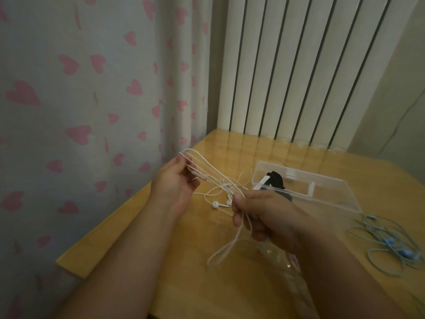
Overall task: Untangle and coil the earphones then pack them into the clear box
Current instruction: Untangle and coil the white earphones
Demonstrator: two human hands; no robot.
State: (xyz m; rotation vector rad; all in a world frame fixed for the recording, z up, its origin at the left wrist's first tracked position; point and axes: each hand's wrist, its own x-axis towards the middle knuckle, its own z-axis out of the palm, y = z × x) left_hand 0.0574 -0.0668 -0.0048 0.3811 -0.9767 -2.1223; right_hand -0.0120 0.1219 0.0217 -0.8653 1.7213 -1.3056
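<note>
- The earphones (220, 180) stretched above the tabletop (230, 284), between the left hand (177, 180) and the right hand (259, 217).
- The box (322, 189) lay on the tabletop behind the right hand.
- A second earphone set (388, 240) lay right of the box.
- A curtain (92, 88) hung left of the tabletop and a radiator (299, 65) stood behind it.

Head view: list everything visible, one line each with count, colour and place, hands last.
white earphones: one, white, stretched between both hands above the table
clear box: one, transparent, on the table behind the right hand
blue earphones: one tangle, blue, on the table at right
table: one, light wood, beneath everything
curtain: one, pale with pink hearts, left
radiator: one, white, behind the table
left hand: pinches cable loops
right hand: grips the cable
</note>
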